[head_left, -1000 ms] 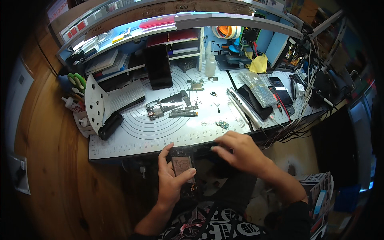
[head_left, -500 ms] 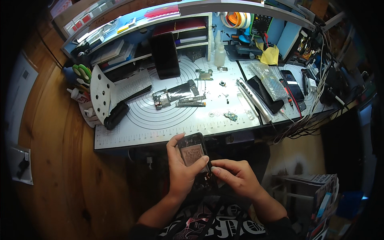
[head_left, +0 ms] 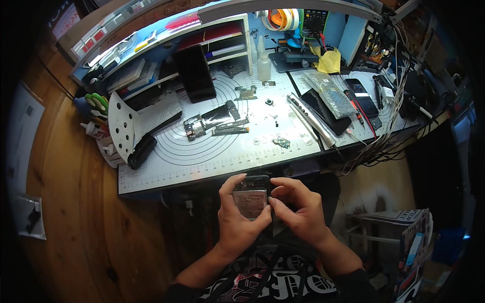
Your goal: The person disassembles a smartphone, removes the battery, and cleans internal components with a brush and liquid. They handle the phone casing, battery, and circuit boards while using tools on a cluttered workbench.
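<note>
Phone (head_left: 251, 186) gripped at the table's (head_left: 192, 174) 6 o'clock, just off its near edge.
Since half a second ago its top has swung toward 12 and the right hand (head_left: 305, 212) has climbed its 3 o'clock side, pinching or merely touching, I cannot tell. Left hand's (head_left: 239, 223) grip closes round 9 o'clock. Panel (head_left: 252, 204) print is too small to read.

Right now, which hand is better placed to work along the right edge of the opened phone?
Probably the right hand: its fingers are at that edge, while the left hand holds the opened phone.
</note>
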Demonstrator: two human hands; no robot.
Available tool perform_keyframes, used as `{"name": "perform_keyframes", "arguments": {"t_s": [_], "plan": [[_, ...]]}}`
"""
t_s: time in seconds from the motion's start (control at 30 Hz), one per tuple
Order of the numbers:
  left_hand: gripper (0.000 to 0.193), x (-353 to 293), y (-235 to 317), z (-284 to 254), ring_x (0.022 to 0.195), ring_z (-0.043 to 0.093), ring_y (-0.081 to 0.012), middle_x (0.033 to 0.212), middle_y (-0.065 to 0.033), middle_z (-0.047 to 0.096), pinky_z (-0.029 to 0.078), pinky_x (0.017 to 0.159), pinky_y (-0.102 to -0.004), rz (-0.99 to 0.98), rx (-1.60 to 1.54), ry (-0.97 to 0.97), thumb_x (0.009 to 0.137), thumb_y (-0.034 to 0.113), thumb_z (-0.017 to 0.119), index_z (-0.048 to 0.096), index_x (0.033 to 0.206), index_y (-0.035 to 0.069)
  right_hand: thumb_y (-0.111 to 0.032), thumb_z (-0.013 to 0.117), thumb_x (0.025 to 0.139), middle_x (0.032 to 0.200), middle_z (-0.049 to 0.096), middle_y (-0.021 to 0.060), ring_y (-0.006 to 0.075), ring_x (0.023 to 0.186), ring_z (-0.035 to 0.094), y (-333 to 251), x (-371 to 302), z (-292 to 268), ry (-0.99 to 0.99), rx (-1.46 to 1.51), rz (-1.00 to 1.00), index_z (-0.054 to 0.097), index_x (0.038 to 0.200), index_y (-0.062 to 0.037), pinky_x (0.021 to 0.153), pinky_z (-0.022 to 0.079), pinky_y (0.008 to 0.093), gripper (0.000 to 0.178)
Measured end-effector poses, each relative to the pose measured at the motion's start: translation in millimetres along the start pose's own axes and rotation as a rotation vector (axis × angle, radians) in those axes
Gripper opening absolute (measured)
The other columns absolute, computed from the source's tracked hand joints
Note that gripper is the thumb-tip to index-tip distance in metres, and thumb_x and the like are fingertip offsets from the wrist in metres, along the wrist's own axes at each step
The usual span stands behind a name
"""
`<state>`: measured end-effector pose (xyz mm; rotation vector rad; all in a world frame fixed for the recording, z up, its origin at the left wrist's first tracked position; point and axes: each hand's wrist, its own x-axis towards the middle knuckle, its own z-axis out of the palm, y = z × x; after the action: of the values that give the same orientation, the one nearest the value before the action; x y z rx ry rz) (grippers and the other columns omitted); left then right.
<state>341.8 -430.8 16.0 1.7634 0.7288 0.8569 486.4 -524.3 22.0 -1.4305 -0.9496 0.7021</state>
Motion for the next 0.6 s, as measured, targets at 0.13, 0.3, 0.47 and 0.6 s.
{"name": "perform_keyframes", "arguments": {"t_s": [0.13,0.3,0.47,0.6], "plan": [[0.115,3.0,12.2,1.8,0.117,0.06,-0.0224,0.137,-0.0176,0.048,0.052,0.099,-0.0346,-0.129,-0.143,0.002,0.077,-0.001,0.078,0.004,0.165,0.007,-0.001,0.073,0.091,0.096,0.074,0.0082,0.0113,0.085,0.072,0.6,0.1,1.0,0.01,0.069,0.065,0.065,0.128,-0.0018,0.073,0.058,0.0264,0.037],[0.119,2.2,14.8,0.2,0.104,0.07,-0.0253,0.121,-0.0208,0.063,0.058,0.089,-0.0353,-0.07,0.02,0.0,0.079,0.005,0.079,-0.003,0.164,0.004,0.0,0.071,0.094,0.099,0.074,0.0063,0.0095,0.091,0.07,6.4,1.6,-3.0,-0.042,0.291,0.236,0.066,0.123,0.0019,0.078,0.058,0.0251,0.03],[0.118,0.9,8.9,0.5,0.095,0.075,-0.0278,0.112,-0.022,0.07,0.061,0.082,-0.0361,0.001,0.067,-0.006,0.079,0.008,0.08,-0.002,0.163,0.001,0.001,0.07,0.096,0.104,0.075,0.0073,0.0093,0.093,0.07,2.9,1.6,-7.4,-0.083,0.308,0.248,0.068,0.119,0.0049,0.083,0.057,0.0249,0.023],[0.118,1.7,10.6,1.9,0.094,0.075,-0.0293,0.112,-0.0222,0.07,0.061,0.081,-0.0374,-0.023,0.049,-0.012,0.079,0.009,0.08,-0.002,0.163,0.0,0.001,0.07,0.096,0.104,0.075,0.0075,0.0093,0.094,0.07,6.7,0.8,-10.2,-0.09,0.358,0.284,0.069,0.119,0.0047,0.085,0.056,0.025,0.023]]}}
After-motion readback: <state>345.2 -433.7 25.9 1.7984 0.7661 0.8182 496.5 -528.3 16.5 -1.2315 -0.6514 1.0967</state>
